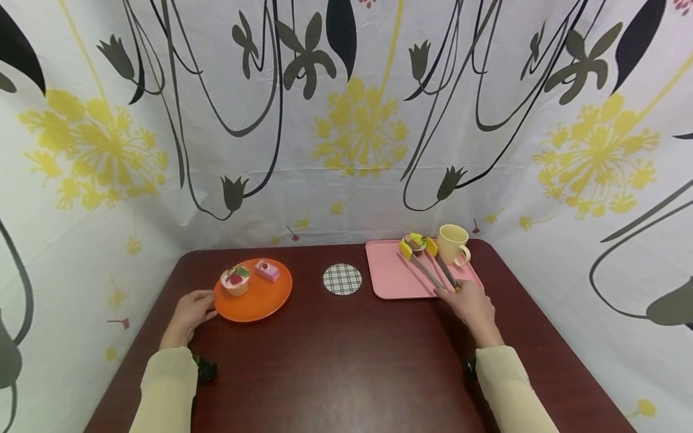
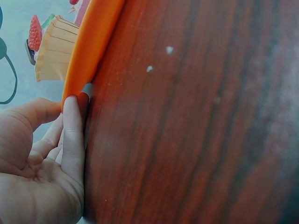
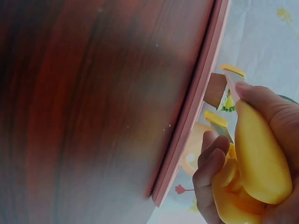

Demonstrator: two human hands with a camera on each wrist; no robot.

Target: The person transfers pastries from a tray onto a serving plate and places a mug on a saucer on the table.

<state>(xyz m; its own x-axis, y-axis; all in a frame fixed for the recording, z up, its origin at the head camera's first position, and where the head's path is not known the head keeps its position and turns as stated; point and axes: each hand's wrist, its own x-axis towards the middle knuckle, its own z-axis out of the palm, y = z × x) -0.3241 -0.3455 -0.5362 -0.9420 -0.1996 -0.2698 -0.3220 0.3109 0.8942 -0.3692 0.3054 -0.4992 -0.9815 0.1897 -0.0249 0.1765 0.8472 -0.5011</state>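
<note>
My left hand (image 1: 189, 313) pinches the left rim of an orange plate (image 1: 249, 308) between thumb and fingers. On that plate sit a toy cupcake (image 1: 235, 280) topped with a strawberry and a small pink cake (image 1: 267, 270). With my right hand (image 1: 470, 307) I grip spread tongs (image 1: 425, 269) that have yellow handles and yellow tips. The tips stand either side of a small cake (image 1: 414, 242) with green and yellow topping, at the back of a pink tray (image 1: 384, 270). Whether they touch it I cannot tell. In the right wrist view the tongs' yellow handle (image 3: 261, 154) lies in my palm.
A pale yellow mug (image 1: 452, 243) stands at the tray's back right corner, close to the tongs. Between plate and tray lies a round checked coaster (image 1: 342, 279). The dark wooden table (image 1: 335, 361) ends at a patterned cloth (image 1: 346, 204) behind.
</note>
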